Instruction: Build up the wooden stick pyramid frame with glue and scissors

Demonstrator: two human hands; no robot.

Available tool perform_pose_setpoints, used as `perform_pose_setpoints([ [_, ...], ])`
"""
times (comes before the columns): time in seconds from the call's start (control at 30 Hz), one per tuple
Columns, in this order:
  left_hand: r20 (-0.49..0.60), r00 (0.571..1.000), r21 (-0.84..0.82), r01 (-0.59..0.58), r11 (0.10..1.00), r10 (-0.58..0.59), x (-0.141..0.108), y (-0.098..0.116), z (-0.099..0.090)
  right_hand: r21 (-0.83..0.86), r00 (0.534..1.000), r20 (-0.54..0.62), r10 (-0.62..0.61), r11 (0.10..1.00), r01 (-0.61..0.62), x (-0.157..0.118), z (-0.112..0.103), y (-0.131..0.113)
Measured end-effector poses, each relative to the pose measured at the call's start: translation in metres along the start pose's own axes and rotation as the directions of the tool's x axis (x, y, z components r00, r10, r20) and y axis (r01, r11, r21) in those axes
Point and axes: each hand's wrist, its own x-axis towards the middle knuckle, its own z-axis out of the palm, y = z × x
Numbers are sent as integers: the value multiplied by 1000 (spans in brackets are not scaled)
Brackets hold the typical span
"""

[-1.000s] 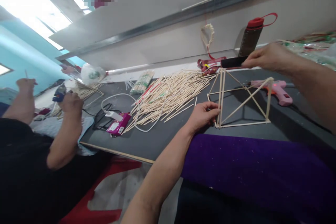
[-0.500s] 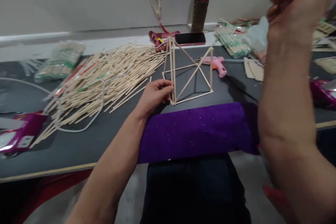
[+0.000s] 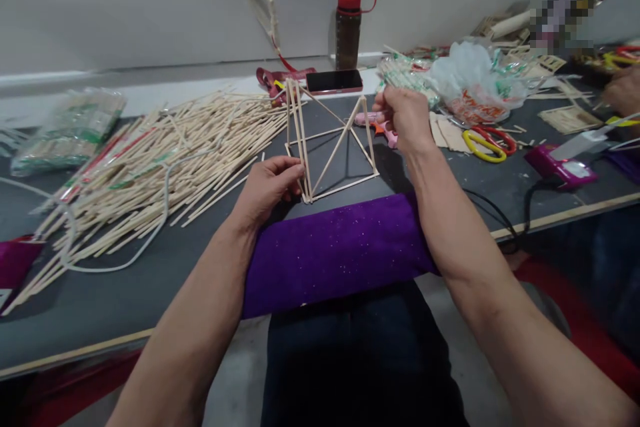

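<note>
1. Loose sticks (image 3: pixel 150 180) are lying on the table (image 3: pixel 115 300).
2. My left hand (image 3: pixel 270 188) is pinching the stick frame (image 3: pixel 338 147), which is standing between my hands.
3. My right hand (image 3: pixel 407 115) is curling near the glue gun (image 3: pixel 389 137); I cannot tell its grip.

The right hand (image 3: pixel 404 113) partly hides the pink glue gun (image 3: pixel 367 119); picture edges crop a magenta box (image 3: pixel 17 263) on the tabletop's (image 3: pixel 100 310) left and a co-worker's hand (image 3: pixel 625 90) on its right.

We see a red-capped bottle (image 3: pixel 348 40) upright by the wall (image 3: pixel 190 7), a dark phone (image 3: pixel 334 81) lying flat near its base, a lanyard (image 3: pixel 266 78) beside the phone, and scissors (image 3: pixel 489 141) on the counter (image 3: pixel 115 303) near a plastic bag (image 3: pixel 463 77).
</note>
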Motion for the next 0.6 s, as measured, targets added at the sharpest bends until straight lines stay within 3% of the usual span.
perform_pose_setpoints([
  [0.07,15,1000,17,12,1000,-12,-1,1,0,-148,995,92,34,989,-20,-1,-1,10],
  [0.17,37,998,24,42,999,-43,-4,4,0,-416,976,212,51,908,43,0,1,25],
  [0.33,46,998,25,52,998,-53,-6,6,0,-620,957,288,34,768,160,3,5,35],
  [0.6,116,991,84,57,995,-67,-5,5,-3,-833,921,366,131,487,262,-4,7,24],
])
